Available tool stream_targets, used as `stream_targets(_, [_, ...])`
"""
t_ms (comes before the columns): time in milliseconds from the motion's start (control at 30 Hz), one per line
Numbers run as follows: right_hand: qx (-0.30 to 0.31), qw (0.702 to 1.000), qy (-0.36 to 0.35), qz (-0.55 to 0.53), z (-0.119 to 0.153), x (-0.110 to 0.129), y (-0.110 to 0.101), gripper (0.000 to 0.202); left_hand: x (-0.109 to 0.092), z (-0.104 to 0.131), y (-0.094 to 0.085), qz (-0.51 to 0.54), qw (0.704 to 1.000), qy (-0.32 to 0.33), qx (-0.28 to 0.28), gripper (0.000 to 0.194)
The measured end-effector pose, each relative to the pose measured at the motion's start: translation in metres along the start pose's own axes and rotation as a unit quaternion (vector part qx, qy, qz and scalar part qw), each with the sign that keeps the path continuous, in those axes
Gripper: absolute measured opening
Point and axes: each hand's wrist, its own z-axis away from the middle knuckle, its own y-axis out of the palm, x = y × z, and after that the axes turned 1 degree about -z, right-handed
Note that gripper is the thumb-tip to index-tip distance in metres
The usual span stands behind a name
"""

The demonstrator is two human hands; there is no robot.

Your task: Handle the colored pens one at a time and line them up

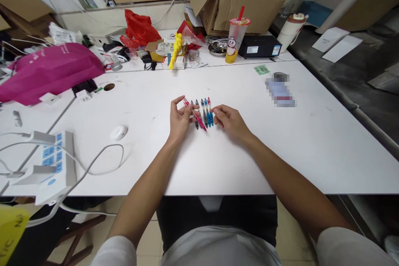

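- My left hand [181,121] pinches a pink pen [200,121] between thumb and fingers, the pen slanting with its upper end toward my far left and its lower end toward my right.
- The pink pen is above the left part of a row of pens [205,113] on the white table [237,166], in front of me.
- The row lies side by side, pointing away from me: dark-gripped pens on the left, blue-gripped ones on the right, the rightmost with a pink top.
- My right hand [229,119] is curled at the row's right end, thumb and index finger close together; I cannot tell whether they grip a pen.
- To my left sit a white rounded case [119,133] and, farther out, a power strip [67,160] with plugs in it.
- Beyond the pens stands a lidded drink cup [235,35] with a red straw, beside a black box [260,46].
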Motion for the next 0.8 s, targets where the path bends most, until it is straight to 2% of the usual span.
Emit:
stream_targets(133, [0.004,0.998,-0.005,0.065,0.002,-0.001,0.000,0.038,-0.003,0.002,0.001,-0.007,1.000,-0.002,0.005,0.063])
stream_targets(267, [0.067,0.985,-0.015,0.159,0.008,-0.002,0.005,0.042,-0.006,0.006,0.005,-0.008,1.000,-0.009,0.020,0.085])
stream_targets(367, [0.099,0.976,-0.014,0.191,0.012,0.001,0.009,0.037,-0.003,0.006,0.006,-0.018,0.999,-0.021,0.045,0.090])
stream_targets(467, [0.061,0.969,-0.008,0.239,0.011,0.004,0.008,0.037,0.005,0.002,0.003,-0.052,0.997,-0.015,0.056,0.077])
stream_targets(600, [-0.015,0.933,0.016,0.360,0.004,0.003,-0.001,0.039,0.010,-0.003,-0.002,-0.172,0.984,0.035,0.042,0.034])
stream_targets(700, [-0.006,0.899,0.041,0.436,0.000,-0.002,-0.005,0.038,0.008,-0.001,-0.003,-0.259,0.961,0.071,0.057,0.038])
stream_targets(800, [0.012,0.885,0.044,0.462,0.000,-0.005,-0.006,0.040,0.006,0.003,-0.002,-0.344,0.929,0.111,0.082,0.031])
